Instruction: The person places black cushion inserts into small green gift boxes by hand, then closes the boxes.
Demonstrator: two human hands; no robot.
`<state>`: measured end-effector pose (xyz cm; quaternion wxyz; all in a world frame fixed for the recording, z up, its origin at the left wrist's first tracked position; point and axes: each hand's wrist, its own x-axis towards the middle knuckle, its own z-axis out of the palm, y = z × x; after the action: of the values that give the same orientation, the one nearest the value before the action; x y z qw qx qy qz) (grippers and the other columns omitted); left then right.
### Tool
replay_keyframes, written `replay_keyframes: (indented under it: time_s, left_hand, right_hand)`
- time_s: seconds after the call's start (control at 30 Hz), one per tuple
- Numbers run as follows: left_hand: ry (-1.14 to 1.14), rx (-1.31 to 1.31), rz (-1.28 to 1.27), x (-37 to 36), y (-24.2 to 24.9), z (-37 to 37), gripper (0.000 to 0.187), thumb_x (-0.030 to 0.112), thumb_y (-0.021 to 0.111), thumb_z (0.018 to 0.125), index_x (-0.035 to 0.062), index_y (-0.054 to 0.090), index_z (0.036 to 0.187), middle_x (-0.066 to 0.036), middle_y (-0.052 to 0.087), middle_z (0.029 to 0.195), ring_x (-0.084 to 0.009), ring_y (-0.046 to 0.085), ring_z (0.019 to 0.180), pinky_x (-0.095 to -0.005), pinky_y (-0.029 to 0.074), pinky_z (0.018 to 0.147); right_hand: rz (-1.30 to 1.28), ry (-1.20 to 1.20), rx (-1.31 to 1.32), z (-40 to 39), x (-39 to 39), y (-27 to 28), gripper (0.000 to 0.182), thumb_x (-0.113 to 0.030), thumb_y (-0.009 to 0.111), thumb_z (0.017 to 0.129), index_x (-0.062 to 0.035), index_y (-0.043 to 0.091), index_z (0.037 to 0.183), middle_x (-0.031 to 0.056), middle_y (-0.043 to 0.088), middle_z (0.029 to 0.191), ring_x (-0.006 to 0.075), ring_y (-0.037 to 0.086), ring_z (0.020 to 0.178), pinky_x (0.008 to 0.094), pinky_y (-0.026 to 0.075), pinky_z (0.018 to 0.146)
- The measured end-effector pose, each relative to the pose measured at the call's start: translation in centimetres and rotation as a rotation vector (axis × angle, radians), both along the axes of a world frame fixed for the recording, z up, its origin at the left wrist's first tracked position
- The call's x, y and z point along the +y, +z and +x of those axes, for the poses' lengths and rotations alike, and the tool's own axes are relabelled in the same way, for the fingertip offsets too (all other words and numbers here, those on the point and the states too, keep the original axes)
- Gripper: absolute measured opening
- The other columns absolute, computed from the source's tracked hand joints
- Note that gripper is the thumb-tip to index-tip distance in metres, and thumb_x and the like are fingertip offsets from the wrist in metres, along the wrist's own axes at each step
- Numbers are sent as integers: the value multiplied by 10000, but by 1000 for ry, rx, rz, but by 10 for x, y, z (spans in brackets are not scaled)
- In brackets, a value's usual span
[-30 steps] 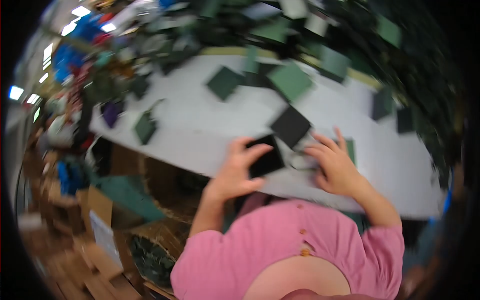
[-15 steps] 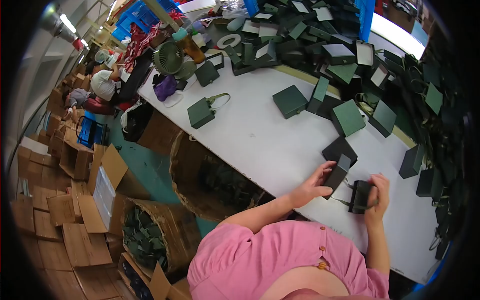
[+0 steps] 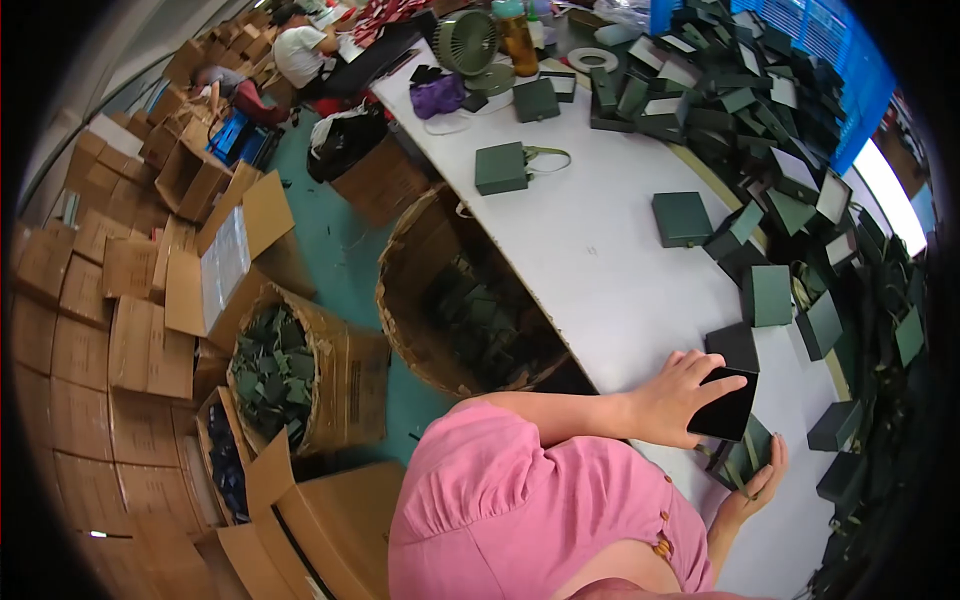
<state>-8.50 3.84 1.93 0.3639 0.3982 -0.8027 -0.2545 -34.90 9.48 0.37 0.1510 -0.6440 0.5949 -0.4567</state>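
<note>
My left hand [image 3: 678, 398] is closed around a small box [image 3: 722, 408] whose black face is turned up, its fingers and thumb reaching across that face. Just right of and below it, a dark green box [image 3: 746, 456] with an olive ribbon handle [image 3: 738, 476] is tilted at the table's near side. Against its edge my right hand [image 3: 757, 490] grips it, with the ribbon by the fingers; the thumb is hard to make out. Beyond my left hand lies another dark box [image 3: 733, 347], partly covered by the held one.
Several green boxes, one a square box [image 3: 683, 219], lie across the white table [image 3: 590, 290]. A big pile of boxes [image 3: 740, 100] fills the far right side. Left of the table stand cartons of green pieces [image 3: 272, 372]. A fan [image 3: 466, 43] and bottle [image 3: 515, 40] stand at the far end.
The camera view has turned, shifting the table rightward. My left hand has tilted its box so that a broad black face shows. My right hand's box now lies lower and closer to it.
</note>
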Motion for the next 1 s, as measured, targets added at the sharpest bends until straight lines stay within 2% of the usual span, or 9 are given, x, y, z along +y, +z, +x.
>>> replay_keyframes:
  time_s: [0.13, 0.23, 0.33, 0.4, 0.6, 0.8, 0.93, 0.97, 1.0]
  left_hand:
    - [95, -107, -8, 1, 10, 10, 1002, 319, 860, 635, 126, 451, 1529, -222, 454, 1400, -395, 443, 1295, -527, 359, 1037]
    - [133, -140, -30, -13, 16, 18, 1001, 402, 832, 611, 115, 486, 1505, -165, 507, 1428, -368, 470, 1296, -542, 350, 1042]
    - [260, -181, -36, -19, 30, 32, 994, 272, 834, 628, 76, 450, 1524, -137, 530, 1435, -348, 490, 1282, -504, 354, 1082]
    - [250, -87, -81, -22, 32, 35, 997, 188, 852, 629, 84, 441, 1531, -143, 530, 1413, -347, 494, 1256, -484, 359, 1087]
    - [88, -95, 16, -20, 37, 31, 1011, 150, 869, 621, 91, 436, 1533, -143, 525, 1432, -351, 493, 1254, -457, 362, 1088]
    - [-320, 42, 110, -15, 37, 41, 1027, 182, 877, 621, 137, 437, 1548, -99, 514, 1418, -315, 481, 1224, -481, 373, 1052]
    - [-290, 198, 161, -4, 7, 50, 1167, 196, 891, 638, 145, 273, 1627, -232, 264, 1642, -454, 295, 1451, -560, 289, 1175]
    - [-290, 303, 158, -5, 6, 46, 1224, 226, 908, 658, 157, 195, 1651, -307, 85, 1684, -518, 178, 1508, -581, 245, 1209]
    - [-273, 275, 120, -3, 5, 40, 1225, 235, 912, 664, 161, 192, 1652, -313, 69, 1683, -517, 180, 1510, -582, 248, 1208]
  right_hand:
    - [1, 6, 117, -8, -4, -5, 498, -276, 340, 1095, 58, 630, 1324, 227, 557, 1422, 365, 524, 1340, 464, 396, 1146]
    - [6, -36, 68, -7, -19, -28, 453, -291, 414, 1076, -4, 672, 1313, 181, 571, 1412, 307, 544, 1305, 429, 419, 1118]
    - [-57, -22, 170, 26, -24, 35, 379, -205, 444, 1062, -2, 673, 1286, 201, 573, 1344, 348, 560, 1261, 442, 433, 1092]
    - [-156, 70, 70, 29, -29, 39, 333, -106, 443, 1033, 6, 670, 1250, 205, 557, 1219, 393, 558, 1244, 484, 461, 1056]
    - [-177, 65, 25, 34, -39, 42, 326, -131, 451, 1038, 19, 675, 1222, 198, 548, 1197, 386, 554, 1225, 469, 474, 1021]
    - [-111, 175, -52, 39, -35, 46, 330, -148, 441, 1048, 24, 682, 1195, 189, 557, 1196, 374, 549, 1220, 462, 469, 1025]
    - [-67, 232, -154, 59, -30, 35, 303, -134, 467, 1029, 13, 684, 1182, 194, 548, 1241, 370, 519, 1252, 469, 439, 1061]
    - [-55, 233, -228, 75, -27, 29, 288, -124, 493, 1012, 6, 680, 1187, 196, 541, 1267, 370, 504, 1269, 472, 424, 1079]
    - [-46, 237, -302, 90, -27, 23, 277, -115, 518, 996, -1, 677, 1192, 197, 533, 1293, 370, 488, 1285, 475, 409, 1097]
